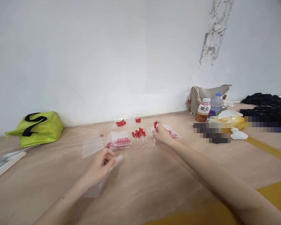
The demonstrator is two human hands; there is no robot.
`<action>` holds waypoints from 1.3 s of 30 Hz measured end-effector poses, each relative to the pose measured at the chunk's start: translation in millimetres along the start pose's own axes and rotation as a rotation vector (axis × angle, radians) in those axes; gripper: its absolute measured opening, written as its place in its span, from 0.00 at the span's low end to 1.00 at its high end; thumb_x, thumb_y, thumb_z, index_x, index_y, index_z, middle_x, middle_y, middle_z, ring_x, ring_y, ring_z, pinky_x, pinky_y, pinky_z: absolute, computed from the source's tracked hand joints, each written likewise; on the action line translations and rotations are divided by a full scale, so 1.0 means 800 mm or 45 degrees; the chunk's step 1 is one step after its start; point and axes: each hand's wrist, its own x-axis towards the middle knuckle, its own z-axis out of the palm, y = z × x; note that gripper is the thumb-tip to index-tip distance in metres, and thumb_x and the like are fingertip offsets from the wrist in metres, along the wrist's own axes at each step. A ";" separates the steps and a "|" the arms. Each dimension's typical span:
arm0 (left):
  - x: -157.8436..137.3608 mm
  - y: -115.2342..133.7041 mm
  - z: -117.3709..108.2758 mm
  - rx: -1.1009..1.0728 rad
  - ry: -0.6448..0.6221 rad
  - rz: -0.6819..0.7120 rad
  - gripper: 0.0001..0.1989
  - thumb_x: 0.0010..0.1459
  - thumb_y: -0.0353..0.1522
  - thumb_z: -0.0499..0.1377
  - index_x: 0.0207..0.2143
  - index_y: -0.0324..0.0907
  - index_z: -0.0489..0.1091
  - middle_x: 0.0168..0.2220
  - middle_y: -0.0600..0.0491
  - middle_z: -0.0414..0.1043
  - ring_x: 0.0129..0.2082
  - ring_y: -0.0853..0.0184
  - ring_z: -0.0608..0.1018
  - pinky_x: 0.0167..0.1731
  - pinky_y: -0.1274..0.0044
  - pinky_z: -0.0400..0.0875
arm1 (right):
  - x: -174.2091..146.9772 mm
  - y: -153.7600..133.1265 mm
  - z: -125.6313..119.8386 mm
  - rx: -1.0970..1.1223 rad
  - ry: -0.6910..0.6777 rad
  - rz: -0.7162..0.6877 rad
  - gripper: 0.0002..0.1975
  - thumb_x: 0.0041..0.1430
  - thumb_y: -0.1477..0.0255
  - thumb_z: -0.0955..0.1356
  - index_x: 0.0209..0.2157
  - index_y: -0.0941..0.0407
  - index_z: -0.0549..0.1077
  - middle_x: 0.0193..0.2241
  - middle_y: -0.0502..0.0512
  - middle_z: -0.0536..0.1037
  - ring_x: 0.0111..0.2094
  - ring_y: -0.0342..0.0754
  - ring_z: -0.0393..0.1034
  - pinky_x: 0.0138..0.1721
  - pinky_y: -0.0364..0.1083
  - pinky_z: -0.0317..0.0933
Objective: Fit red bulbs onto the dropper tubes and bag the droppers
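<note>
My left hand (103,165) pinches a clear plastic bag (96,189) low over the table; the bag is somewhat blurred. Between the fingers of my right hand (162,133) is a dropper (155,125), held upright with its red bulb on top and thin tube pointing down. A loose bunch of droppers with red bulbs (140,134) lies between my hands. Left of it are bagged droppers (121,141) in a stack, and beside them a flat clear bag (92,146). More bagged droppers (174,134) lie partly hidden behind my right hand.
Loose red bulbs (121,123) lie near the wall. A lime-green bag (42,128) stands at the left. On the right are a beige bag (208,89), a drink bottle (203,111), a water bottle (216,104), a tissue pack (231,120) and a black heap (264,103).
</note>
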 end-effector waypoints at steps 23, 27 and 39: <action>-0.008 0.029 0.091 0.406 -0.490 0.806 0.24 0.62 0.42 0.42 0.59 0.51 0.44 0.61 0.52 0.42 0.60 0.61 0.48 0.56 0.59 0.42 | -0.098 0.048 -0.017 1.069 0.056 0.279 0.23 0.42 0.64 0.68 0.37 0.52 0.53 0.20 0.43 0.68 0.21 0.42 0.68 0.23 0.43 0.66; -0.005 0.031 0.098 0.381 -0.428 0.799 0.26 0.61 0.42 0.43 0.60 0.47 0.43 0.61 0.50 0.45 0.60 0.62 0.50 0.57 0.61 0.43 | -0.096 0.051 -0.013 1.031 0.069 0.262 0.24 0.42 0.63 0.68 0.38 0.52 0.53 0.20 0.42 0.68 0.21 0.42 0.68 0.23 0.44 0.66; -0.005 0.031 0.097 0.407 -0.442 0.794 0.26 0.61 0.42 0.43 0.60 0.46 0.44 0.61 0.50 0.45 0.60 0.63 0.50 0.57 0.63 0.43 | -0.101 0.043 -0.004 1.011 0.067 0.221 0.23 0.43 0.64 0.68 0.39 0.53 0.53 0.21 0.43 0.69 0.20 0.42 0.68 0.22 0.43 0.66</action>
